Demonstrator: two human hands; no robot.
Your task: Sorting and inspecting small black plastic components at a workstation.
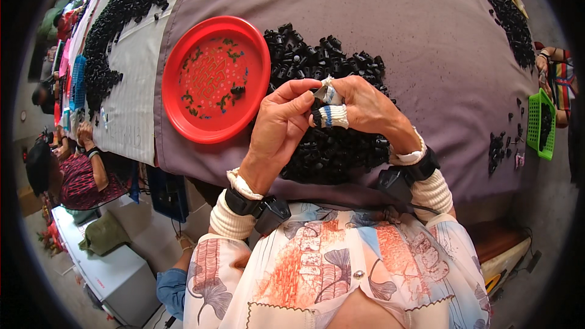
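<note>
My left hand (279, 120) and my right hand (368, 106) meet over a heap of small black plastic parts (326, 155). The thumb and forefinger of the left are pinched around a small black part, mostly hidden by the fingers. White knitted finger covers with blue stripes wrap the thumb and a finger of my right hand, which is closed against the left fingertips. A small greyish sliver shows there, too small to name. Left of the heap stands a round red tray (177, 119) with a floral pattern, and one black part (237, 91) lies in it.
A mauve cloth (414, 18) covers the table. More black parts (125, 15) are spread along the left table, others (509, 21) at the far right. Near the right edge is a green basket (534, 123). Other people sit at both sides; a blue crate (166, 192) stands below the table's edge.
</note>
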